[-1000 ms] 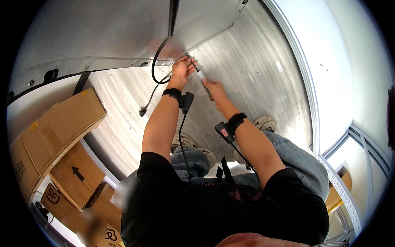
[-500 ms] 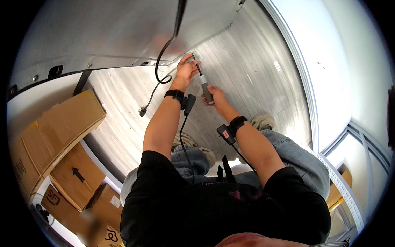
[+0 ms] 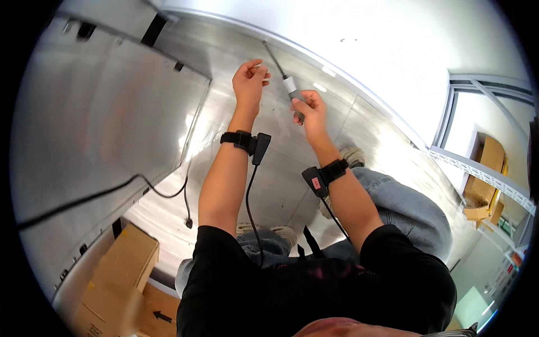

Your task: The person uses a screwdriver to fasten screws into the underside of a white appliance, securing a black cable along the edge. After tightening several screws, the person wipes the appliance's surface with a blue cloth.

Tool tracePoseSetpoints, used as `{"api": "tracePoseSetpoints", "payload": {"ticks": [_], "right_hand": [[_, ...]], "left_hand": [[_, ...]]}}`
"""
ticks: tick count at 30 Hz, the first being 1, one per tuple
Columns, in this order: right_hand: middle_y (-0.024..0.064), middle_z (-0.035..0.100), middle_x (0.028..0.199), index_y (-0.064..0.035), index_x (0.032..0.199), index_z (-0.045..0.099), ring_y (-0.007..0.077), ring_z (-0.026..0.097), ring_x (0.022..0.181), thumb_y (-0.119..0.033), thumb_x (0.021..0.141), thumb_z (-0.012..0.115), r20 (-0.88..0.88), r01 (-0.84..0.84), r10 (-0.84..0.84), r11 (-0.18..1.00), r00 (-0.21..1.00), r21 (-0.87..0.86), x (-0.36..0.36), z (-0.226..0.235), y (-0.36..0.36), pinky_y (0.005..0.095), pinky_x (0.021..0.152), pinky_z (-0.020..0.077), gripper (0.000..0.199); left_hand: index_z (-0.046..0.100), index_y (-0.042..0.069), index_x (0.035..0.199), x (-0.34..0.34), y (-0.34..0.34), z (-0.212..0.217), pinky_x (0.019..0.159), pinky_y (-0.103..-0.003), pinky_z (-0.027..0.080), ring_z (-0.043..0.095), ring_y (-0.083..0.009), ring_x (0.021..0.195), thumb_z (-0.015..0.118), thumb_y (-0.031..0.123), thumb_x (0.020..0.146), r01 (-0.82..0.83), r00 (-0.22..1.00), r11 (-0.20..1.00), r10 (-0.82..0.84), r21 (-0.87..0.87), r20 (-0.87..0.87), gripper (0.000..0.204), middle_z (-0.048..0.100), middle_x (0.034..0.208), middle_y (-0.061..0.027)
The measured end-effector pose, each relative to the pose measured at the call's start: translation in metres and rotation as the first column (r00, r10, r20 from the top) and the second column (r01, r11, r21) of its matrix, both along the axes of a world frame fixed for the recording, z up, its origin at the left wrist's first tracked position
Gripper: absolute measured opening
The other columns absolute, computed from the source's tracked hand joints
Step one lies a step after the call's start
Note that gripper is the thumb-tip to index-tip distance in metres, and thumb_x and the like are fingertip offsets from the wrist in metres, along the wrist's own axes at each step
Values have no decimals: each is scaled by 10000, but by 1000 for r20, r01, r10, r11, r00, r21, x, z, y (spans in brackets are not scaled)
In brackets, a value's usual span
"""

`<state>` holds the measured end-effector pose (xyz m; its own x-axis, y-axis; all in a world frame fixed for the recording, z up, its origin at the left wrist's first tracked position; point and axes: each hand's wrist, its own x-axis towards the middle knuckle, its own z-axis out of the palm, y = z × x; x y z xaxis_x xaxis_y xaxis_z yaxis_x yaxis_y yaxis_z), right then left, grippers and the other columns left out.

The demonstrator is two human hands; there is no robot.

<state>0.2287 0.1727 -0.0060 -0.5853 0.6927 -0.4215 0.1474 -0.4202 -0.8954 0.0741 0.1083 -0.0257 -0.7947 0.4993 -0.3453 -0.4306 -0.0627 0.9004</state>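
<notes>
My right hand [image 3: 309, 109] is wrapped round the grey handle of a screwdriver [image 3: 289, 84]. The tool has a white collar and a long dark shaft that points up and left, its tip near the foot of the white wall. Left of the shaft and apart from it is my left hand [image 3: 250, 84], its fingers curled in a loose pinch. Whatever lies between those fingers, if anything, is too small to make out. Both wrists carry black straps with small black boxes and cables.
A large metal cabinet [image 3: 112, 123] stands on the left, with a black cord [image 3: 143, 177] across it that ends in a plug [image 3: 188, 223] on the grey wood-look floor [image 3: 281, 185]. Cardboard boxes [image 3: 120, 261] sit lower left. On the right is a perforated metal frame [image 3: 483, 177].
My view has turned to the right, so the cabinet and boxes shift left and down. My left hand has come away from the screwdriver shaft; my right hand still holds the handle.
</notes>
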Motion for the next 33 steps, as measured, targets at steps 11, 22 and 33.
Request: {"api": "tracePoseSetpoints", "payload": {"ticks": [11,22,33], "right_hand": [[51,583,699,-60,949,520,97,499,466,-119,844,633,-59,421,-419,907,906,27,49,20,88,234,405,356,165],[48,573,709,-50,952,511,88,486,470,-102,841,632,-92,444,-438,894,894,53,61,17,100,228,413,371,172],[45,582,706,-43,981,521,91,497,489,-85,833,630,-119,50,-37,992,992,112,9,23,29,220,429,343,189]], "left_hand": [[679,92,928,27,185,7,758,-361,446,571,-220,846,733,192,731,88,464,889,-436,-450,-771,228,652,814,-18],[687,85,790,28,210,2,719,-368,455,578,-245,803,690,180,769,-30,356,851,-482,-525,-801,98,648,785,-41],[650,12,932,-5,40,8,641,-264,454,564,-129,701,603,61,849,-50,995,994,41,-93,-88,107,665,861,-68]]}}
